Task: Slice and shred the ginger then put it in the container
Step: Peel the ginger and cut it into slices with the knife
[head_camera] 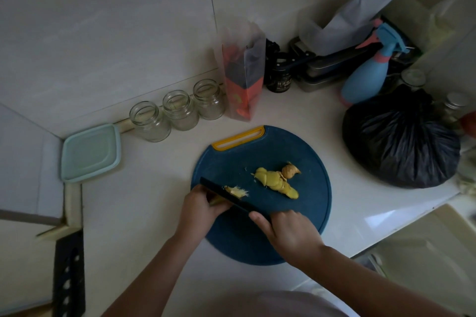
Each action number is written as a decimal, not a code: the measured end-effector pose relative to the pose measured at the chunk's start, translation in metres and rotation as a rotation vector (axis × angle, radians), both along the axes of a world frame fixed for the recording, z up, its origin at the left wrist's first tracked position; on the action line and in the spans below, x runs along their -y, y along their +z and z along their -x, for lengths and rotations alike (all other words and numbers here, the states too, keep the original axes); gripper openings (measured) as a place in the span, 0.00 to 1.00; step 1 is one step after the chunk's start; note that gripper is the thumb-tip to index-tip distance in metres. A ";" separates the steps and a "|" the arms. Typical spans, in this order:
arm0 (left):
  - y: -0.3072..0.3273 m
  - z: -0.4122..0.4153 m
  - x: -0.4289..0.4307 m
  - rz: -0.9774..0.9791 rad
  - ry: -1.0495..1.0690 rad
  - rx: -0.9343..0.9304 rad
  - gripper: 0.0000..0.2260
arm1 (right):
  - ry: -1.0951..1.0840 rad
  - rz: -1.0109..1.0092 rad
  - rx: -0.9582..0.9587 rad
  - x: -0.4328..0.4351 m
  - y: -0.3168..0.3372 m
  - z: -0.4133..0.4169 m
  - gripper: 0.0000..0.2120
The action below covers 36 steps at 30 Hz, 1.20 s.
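On one blue cutting board [231, 162], the right hand [288, 231] grips one black knife [239, 201] in curled fingers [257, 219]. The left hand [201, 207] pinches one ginger piece [233, 191]. Three glass jars [180, 110] stand far left.

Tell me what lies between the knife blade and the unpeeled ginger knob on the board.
Head view: peeled ginger slices lie between the knife and the unpeeled knob, against the knob; bare cutting board separates them from the blade.

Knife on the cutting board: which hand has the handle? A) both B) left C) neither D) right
D: the right hand grips the handle of the black knife, while the left hand holds a ginger piece at the blade.
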State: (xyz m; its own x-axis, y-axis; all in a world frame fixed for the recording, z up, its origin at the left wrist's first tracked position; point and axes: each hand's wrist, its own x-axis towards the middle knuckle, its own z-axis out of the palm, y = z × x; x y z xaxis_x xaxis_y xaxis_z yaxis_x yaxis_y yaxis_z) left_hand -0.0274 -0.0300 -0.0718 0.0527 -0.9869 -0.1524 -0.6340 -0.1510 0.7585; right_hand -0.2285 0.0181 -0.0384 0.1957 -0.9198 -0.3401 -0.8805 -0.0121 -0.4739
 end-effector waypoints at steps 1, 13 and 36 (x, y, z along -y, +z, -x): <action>-0.001 0.000 0.000 0.002 0.001 0.000 0.19 | 0.001 0.012 -0.001 -0.001 -0.001 0.000 0.42; -0.003 0.005 -0.007 0.055 0.027 -0.004 0.21 | 0.009 -0.116 -0.022 -0.004 -0.004 0.005 0.36; -0.008 0.005 -0.004 0.113 0.032 0.067 0.21 | -0.027 -0.322 -0.072 0.010 0.014 -0.012 0.40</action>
